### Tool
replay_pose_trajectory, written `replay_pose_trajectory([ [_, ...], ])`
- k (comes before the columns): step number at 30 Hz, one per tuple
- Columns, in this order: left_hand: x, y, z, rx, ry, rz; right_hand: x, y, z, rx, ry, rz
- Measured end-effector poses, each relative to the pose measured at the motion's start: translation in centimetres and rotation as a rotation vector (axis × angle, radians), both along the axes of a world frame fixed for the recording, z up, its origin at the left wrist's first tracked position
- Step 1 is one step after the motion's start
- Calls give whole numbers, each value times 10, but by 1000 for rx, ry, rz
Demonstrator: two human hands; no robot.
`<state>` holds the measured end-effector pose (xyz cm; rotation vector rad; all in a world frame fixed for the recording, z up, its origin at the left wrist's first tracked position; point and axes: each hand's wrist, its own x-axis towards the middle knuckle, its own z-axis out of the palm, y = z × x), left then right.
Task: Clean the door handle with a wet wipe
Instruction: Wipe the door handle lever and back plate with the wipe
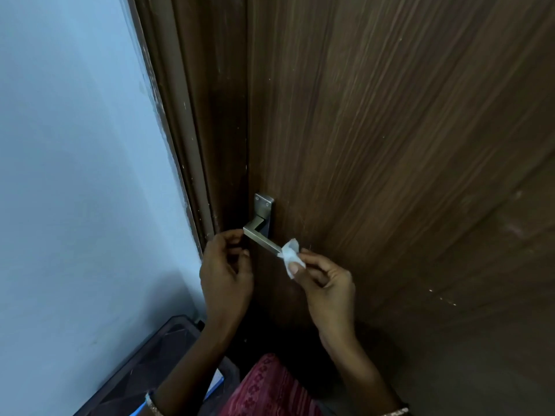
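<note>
Half done at best, I'd judge: right hand (326, 283) pinches wet wipe (291, 255) round door handle (262, 240) tip, left hand (225, 265) loosely curled w/ nothing visibly held near bend; backplate (265, 210) left.

Head camera looks down, close, at the door (390, 145) and both hands

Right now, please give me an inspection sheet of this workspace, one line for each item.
Surface: brown wood-grain door, pale scuffs and specks.
Job's things: metal lever handle on its screwed backplate; white wet wipe bunched at the lever's free end.
Clutter: dark bin at lower left.
Grippers: right hand pinches the wipe; left hand at the lever's corner, fingers curled.
Cables: nothing seen.
Surroundings: pale blue wall, brown door frame.
</note>
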<state>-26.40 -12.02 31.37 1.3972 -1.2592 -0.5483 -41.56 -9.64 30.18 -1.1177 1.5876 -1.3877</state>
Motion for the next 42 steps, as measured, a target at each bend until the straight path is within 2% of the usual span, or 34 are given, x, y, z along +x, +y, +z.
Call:
replay_pose_trajectory([
  [4, 3, -6, -1, 36, -34, 46, 9, -11, -8, -30, -80, 27],
  [9, 3, -7, -4, 56, -18, 33, 3, -14, -11, 68, -652, 185],
  [11, 2, -10, -4, 59, -14, 42, 2, -16, -10, 119, -778, 200],
  [13, 2, -10, -4, 57, -7, 44, 2, -17, -7, 106, -675, 178],
  [18, 5, -12, -7, 52, -20, 56, 6, -23, 0, -94, 80, 86],
  [20, 6, -13, -8, 56, -16, 66, 8, -22, -3, -123, 183, 66],
  [21, 6, -13, -9, 58, -15, 68, 7, -22, -6, -99, 135, 66],
  [22, 7, -13, -10, 61, -14, 65, 5, -22, -7, -47, 3, 78],
  [25, 8, -14, -11, 71, -2, 60, -4, -26, -2, 162, -639, 174],
  [26, 9, -13, -11, 75, 1, 60, -6, -27, 0, 227, -798, 160],
  [28, 10, -14, -11, 80, 6, 56, -7, -26, 3, 303, -969, 109],
  [29, 10, -14, -12, 81, 8, 53, -5, -25, 4, 324, -995, 94],
  [30, 10, -14, -12, 81, 11, 51, -3, -24, 4, 317, -950, 81],
  [31, 10, -15, -12, 82, 11, 51, -1, -22, 5, 272, -810, 66],
  [32, 10, -15, -12, 83, 7, 53, 2, -21, 7, 191, -558, 45],
  [34, 12, -17, -11, 84, -4, 53, 6, -20, 15, -41, 111, -65],
  [35, 13, -18, -10, 84, -4, 49, 9, -21, 23, -153, 360, -102],
  [36, 14, -19, -10, 85, -3, 44, 12, -24, 32, -245, 524, -116],
  [40, 14, -24, -7, 89, 17, 23, 29, -51, 52, -489, 840, -136],
  [42, 13, -25, -6, 77, 24, 20, 41, -63, 54, -533, 942, -147],
])
